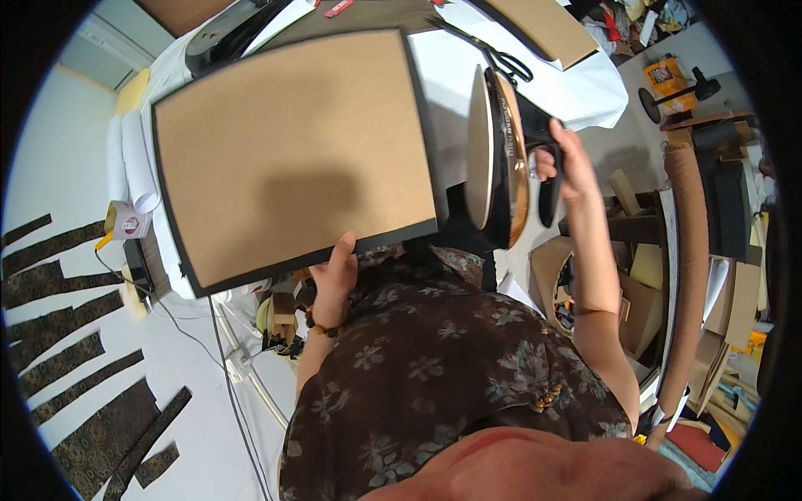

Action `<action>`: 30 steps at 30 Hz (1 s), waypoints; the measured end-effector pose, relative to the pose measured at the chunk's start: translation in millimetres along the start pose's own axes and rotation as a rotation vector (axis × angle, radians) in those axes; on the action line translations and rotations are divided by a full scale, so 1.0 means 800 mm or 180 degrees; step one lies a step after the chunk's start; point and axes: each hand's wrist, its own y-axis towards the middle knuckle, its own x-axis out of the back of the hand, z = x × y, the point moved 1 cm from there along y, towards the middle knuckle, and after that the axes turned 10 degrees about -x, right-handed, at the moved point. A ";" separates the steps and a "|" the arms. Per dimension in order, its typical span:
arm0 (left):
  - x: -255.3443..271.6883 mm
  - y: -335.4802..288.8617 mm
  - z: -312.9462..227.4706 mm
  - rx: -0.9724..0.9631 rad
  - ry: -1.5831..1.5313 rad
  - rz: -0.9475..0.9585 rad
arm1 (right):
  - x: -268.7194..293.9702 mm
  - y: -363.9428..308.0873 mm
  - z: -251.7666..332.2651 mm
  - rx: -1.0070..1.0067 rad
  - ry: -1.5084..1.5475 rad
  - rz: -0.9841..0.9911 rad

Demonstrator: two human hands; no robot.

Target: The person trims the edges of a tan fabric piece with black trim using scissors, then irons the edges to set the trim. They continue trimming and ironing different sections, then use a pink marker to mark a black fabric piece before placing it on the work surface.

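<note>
A large tan board (292, 117) with a black border along its edges tilts up over the table. My left hand (336, 271) grips its lower edge, the thumb on the tan face and the fingers hidden behind. To the right of the board, my right hand (570, 167) is wrapped around the black handle of a clothes iron (516, 159). The iron is held up on its side, its pale soleplate turned toward the board and apart from it. Black-handled scissors (509, 65) lie on the table beyond the iron.
White cloth covers the table (585, 96); another tan board (543, 29) lies at its far edge. Rolled white paper (138, 163) stands at the left, near dark patterned fabric strips (100, 426). Cables (230, 401) hang there. A long brown roll (689, 242) and cardboard boxes (639, 313) crowd the right.
</note>
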 end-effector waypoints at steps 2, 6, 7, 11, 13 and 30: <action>-0.015 0.016 -0.020 -0.0359 -0.0136 0.0599 | -0.008 0.011 -0.029 -0.0255 0.0659 0.0271; -0.054 0.042 -0.040 -0.0529 0.0032 0.1182 | -0.030 0.016 -0.066 -0.0262 0.1590 0.0902; -0.059 0.049 -0.045 -0.0571 0.0167 0.1347 | -0.031 0.019 -0.072 -0.0255 0.1700 0.0962; -0.109 0.054 -0.073 -0.1016 0.1211 0.1365 | -0.046 0.011 -0.069 0.0095 0.1468 0.0434; -0.117 0.057 -0.080 -0.1216 0.1416 0.1572 | -0.047 0.008 -0.064 0.0238 0.1285 0.0251; -0.087 0.046 -0.116 -0.0808 0.1541 0.1934 | -0.015 0.029 0.022 0.0708 0.1796 0.0681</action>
